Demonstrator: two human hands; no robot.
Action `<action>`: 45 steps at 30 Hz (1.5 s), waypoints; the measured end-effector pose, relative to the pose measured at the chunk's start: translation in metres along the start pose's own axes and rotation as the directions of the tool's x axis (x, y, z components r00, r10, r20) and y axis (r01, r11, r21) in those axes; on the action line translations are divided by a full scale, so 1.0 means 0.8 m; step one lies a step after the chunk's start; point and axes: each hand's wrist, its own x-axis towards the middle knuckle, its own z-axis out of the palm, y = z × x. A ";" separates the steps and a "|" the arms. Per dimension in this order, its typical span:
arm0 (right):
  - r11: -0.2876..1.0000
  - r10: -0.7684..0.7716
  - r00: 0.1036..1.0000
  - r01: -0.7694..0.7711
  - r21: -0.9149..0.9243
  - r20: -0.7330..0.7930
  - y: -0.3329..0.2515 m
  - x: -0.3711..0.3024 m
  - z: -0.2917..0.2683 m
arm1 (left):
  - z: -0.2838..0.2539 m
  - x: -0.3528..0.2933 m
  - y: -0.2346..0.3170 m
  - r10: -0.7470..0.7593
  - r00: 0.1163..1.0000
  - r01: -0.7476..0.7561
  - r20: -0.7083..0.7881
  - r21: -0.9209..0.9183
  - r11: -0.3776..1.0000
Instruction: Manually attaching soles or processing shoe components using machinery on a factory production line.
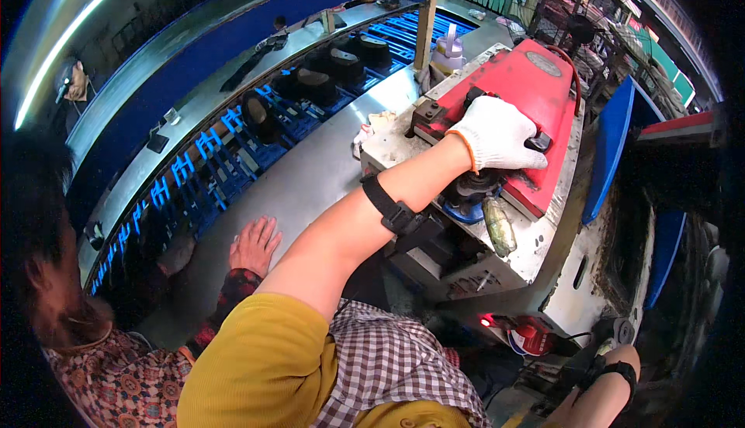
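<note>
Over to two o'clock, with the white-gloved left hand [498,135] bent down over the red machine [508,79]: just peeking out at the glove's three o'clock edge, a black piece [538,142], mostly hidden. Probably stiff, fairly light, perhaps slippery; best gripped from above by both sides. Fingers [529,160] curling downward, seemingly touching the piece, no telling how spread or how tight. Right hand out of sight; just a strapped right arm [609,397] at four o'clock.

Knitted glove [500,131], smooth metal table [310,156]
</note>
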 end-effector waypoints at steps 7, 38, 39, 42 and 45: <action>0.999 -0.024 1.000 0.024 0.022 0.003 0.000 -0.002 -0.001 | 0.003 0.002 -0.002 0.008 1.000 -0.008 -0.027 0.010 1.000; 0.986 -0.017 0.993 0.036 -0.163 0.115 -0.007 0.008 -0.002 | -0.004 -0.002 0.005 -0.014 1.000 0.014 0.009 0.007 1.000; 0.984 -0.019 0.992 0.040 -0.172 0.122 -0.007 0.007 -0.002 | -0.004 -0.001 0.005 -0.006 1.000 0.006 0.009 0.012 1.000; 0.981 -0.026 0.991 0.051 -0.188 0.130 -0.005 0.007 -0.001 | -0.003 -0.002 0.007 -0.012 1.000 0.012 0.016 -0.009 1.000; 0.979 -0.040 0.991 0.065 -0.195 0.130 -0.005 0.004 0.000 | -0.003 -0.003 0.004 -0.008 1.000 0.008 0.007 0.005 1.000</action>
